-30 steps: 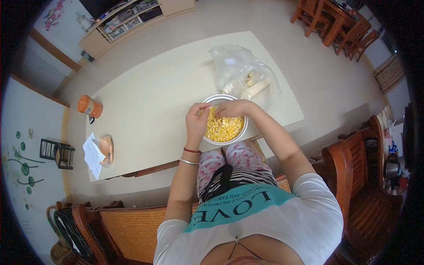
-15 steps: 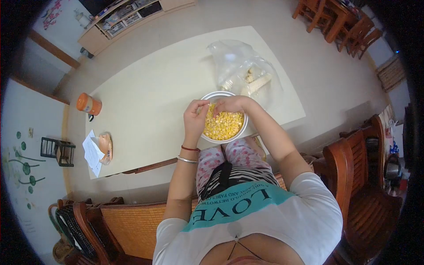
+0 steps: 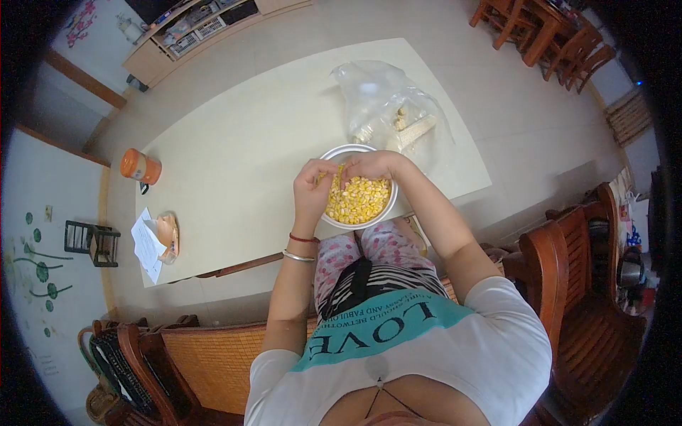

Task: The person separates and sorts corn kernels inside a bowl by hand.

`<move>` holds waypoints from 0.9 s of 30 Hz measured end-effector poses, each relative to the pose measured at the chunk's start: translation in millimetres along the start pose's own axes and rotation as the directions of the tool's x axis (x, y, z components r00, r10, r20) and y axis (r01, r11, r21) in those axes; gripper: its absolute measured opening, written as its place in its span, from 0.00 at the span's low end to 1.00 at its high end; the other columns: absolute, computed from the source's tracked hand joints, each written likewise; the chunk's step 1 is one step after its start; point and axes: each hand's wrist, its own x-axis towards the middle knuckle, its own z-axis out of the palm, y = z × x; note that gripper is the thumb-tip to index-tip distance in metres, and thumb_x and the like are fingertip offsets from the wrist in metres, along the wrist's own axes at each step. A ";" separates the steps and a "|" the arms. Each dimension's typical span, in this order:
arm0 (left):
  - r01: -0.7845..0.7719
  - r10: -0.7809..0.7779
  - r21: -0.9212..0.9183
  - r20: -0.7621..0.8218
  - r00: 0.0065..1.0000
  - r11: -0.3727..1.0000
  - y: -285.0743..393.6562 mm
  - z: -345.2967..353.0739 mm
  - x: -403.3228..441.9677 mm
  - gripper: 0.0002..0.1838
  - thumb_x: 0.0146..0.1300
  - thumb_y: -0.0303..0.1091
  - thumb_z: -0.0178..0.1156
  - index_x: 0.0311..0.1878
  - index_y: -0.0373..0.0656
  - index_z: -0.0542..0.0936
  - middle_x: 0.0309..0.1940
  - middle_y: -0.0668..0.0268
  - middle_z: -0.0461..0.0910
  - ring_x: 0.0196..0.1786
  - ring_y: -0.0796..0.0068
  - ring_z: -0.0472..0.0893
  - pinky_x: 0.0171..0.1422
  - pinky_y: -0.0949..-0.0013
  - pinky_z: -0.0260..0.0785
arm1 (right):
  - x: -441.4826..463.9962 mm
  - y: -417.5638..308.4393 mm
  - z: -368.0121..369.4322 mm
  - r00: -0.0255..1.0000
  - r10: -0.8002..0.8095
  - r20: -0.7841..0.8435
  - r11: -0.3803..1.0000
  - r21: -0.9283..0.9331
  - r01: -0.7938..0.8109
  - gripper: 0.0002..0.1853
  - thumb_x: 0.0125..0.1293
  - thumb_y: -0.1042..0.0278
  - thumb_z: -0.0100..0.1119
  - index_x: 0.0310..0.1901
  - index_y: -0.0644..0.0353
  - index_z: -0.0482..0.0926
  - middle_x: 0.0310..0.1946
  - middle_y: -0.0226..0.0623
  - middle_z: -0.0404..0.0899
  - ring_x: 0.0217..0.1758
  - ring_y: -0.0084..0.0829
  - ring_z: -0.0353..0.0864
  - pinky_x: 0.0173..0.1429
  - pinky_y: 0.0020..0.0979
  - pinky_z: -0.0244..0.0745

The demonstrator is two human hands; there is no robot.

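Note:
A white-rimmed round bowl (image 3: 391, 204) full of loose yellow corn kernels (image 3: 359, 201) sits at the table's near edge. Over its left rim is my left hand (image 3: 311, 181), with a red band and a silver bangle at the wrist; its thumb and fingers are pinched together. My right hand (image 3: 372, 165) reaches over the far rim, fingers bent down and close to the left fingertips. Whatever lies between the fingers is too small to make out. Just beyond the bowl, a clear plastic bag (image 3: 369, 89) holds pale corn cobs (image 3: 415, 133).
On the left of the pale table (image 3: 234, 142) are an orange canister (image 3: 141, 167), white papers (image 3: 147, 246) and a clear package (image 3: 168, 238). A wooden bench with a woven seat (image 3: 206, 362) and a wooden chair (image 3: 590, 319) are close by.
The view has shifted slightly, so the table and bowl sit a little higher in it. Both hands stay over the bowl, with small finger movements and the fingertips close together.

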 end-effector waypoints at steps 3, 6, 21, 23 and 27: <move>-0.064 0.055 0.090 0.098 0.994 0.994 0.5 -0.1 -0.6 0.07 0.50 0.20 0.59 0.31 0.42 0.82 0.36 0.64 0.80 0.44 0.67 0.79 0.63 0.57 0.63 | -0.8 -1.1 -4.3 0.998 0.049 0.027 0.998 -0.036 -0.048 0.26 0.61 0.51 0.54 0.56 0.58 0.77 0.47 0.38 0.80 0.46 0.31 0.77 0.42 0.30 0.74; -0.191 0.114 0.349 0.228 0.967 0.917 3.7 1.1 0.3 0.07 0.49 0.24 0.61 0.31 0.48 0.83 0.37 0.65 0.80 0.46 0.65 0.78 0.71 0.46 0.51 | -3.5 -5.6 -4.7 0.999 0.023 0.049 1.000 0.011 -0.023 0.24 0.64 0.55 0.52 0.58 0.59 0.74 0.47 0.36 0.79 0.44 0.27 0.76 0.36 0.29 0.73; -0.246 0.025 0.479 0.421 0.907 0.842 9.6 1.7 -2.3 0.07 0.48 0.31 0.66 0.33 0.51 0.82 0.43 0.66 0.73 0.56 0.63 0.71 0.75 0.41 0.37 | -4.6 -8.4 -1.4 1.000 -0.009 0.019 0.999 0.049 0.008 0.14 0.62 0.65 0.52 0.46 0.61 0.80 0.30 0.30 0.78 0.25 0.18 0.71 0.24 0.24 0.64; -0.255 0.036 0.481 0.418 0.908 0.839 9.4 2.4 -2.5 0.08 0.48 0.32 0.67 0.33 0.50 0.82 0.43 0.66 0.73 0.56 0.62 0.71 0.75 0.41 0.38 | -3.1 -8.8 -1.2 0.999 0.021 0.030 0.996 0.084 -0.024 0.10 0.63 0.68 0.51 0.42 0.60 0.79 0.27 0.26 0.76 0.23 0.15 0.69 0.24 0.20 0.62; -0.287 0.075 0.499 0.402 0.913 0.818 11.3 5.6 -5.1 0.07 0.47 0.33 0.68 0.32 0.50 0.81 0.43 0.66 0.73 0.56 0.61 0.72 0.74 0.41 0.41 | -12.0 -18.8 -1.7 0.999 0.033 0.042 0.991 0.131 -0.038 0.10 0.63 0.67 0.51 0.42 0.59 0.79 0.28 0.26 0.75 0.24 0.14 0.68 0.23 0.20 0.61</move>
